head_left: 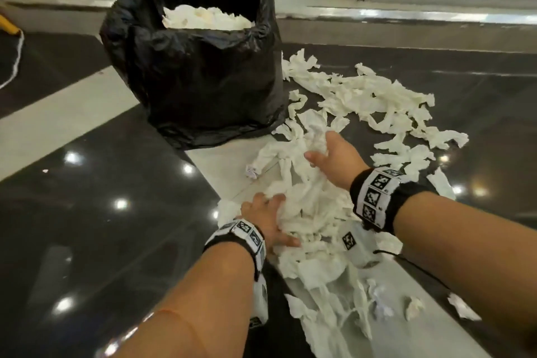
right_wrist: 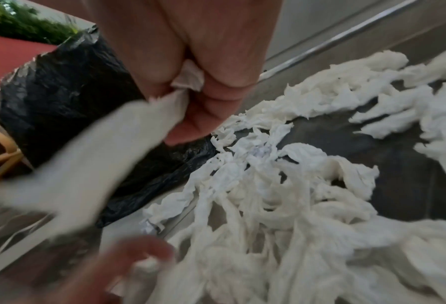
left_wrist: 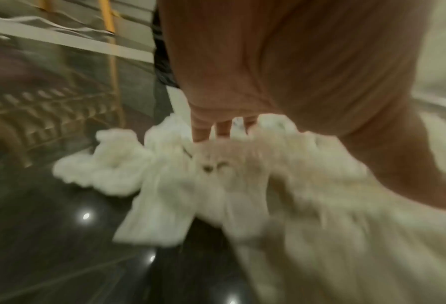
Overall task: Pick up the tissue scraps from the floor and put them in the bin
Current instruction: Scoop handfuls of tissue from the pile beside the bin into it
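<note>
A bin lined with a black bag [head_left: 197, 73] stands on the floor, with white tissue [head_left: 203, 19] heaped inside it. White tissue scraps [head_left: 363, 96] trail from its right side down to a thick pile [head_left: 313, 206] in front of me. My left hand [head_left: 266, 216] is dug into the pile's near left edge, fingers curled into the tissue. My right hand [head_left: 331, 154] grips the pile's far side, just right of the bin's foot. In the right wrist view the right hand [right_wrist: 203, 82] pinches a tissue strip [right_wrist: 99, 154]. The left wrist view is blurred; the left hand [left_wrist: 268, 72] reaches down into tissue [left_wrist: 190, 174].
The floor is glossy dark tile [head_left: 87, 212] crossed by a light strip [head_left: 72, 116]. A metal threshold rail [head_left: 406, 16] runs behind the scraps. A yellow object with a white cord [head_left: 10, 29] lies far left. More loose scraps [head_left: 462, 306] lie near my right forearm.
</note>
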Demonstrator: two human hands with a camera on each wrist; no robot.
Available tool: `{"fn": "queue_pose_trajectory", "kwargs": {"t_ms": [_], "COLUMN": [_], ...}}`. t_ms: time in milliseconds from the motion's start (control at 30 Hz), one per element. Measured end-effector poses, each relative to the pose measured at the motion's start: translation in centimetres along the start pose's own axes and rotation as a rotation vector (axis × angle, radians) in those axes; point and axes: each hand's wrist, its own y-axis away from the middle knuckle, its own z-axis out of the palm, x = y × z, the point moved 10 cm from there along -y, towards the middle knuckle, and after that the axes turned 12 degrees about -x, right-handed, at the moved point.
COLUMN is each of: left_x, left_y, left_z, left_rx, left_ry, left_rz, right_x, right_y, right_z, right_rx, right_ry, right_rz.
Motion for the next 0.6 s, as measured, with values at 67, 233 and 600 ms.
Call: {"fn": "queue_pose_trajectory", "kwargs": {"t_ms": [67,233,600], "left_x": [1.2,2.3,0.3], "left_y": [-0.7,-1.2,2.1], "left_z": [2.3,-1.4,-7.0], "left_rx": [-0.034,0.141,0.272], "left_ry": [-0.185,-0.017,0.773], "left_rz": [0.004,0.031,0.207], "right_x": [0.4,0.8,3.2], "right_y": [0.7,1.7,0.5], "right_z": [0.3,1.6,4.4], "right_rx": [-0.016,-0.11,-0.293], "right_ry": [-0.077,-0.039,0.126], "right_rz": [-0.021,-0.068,0.028]}}
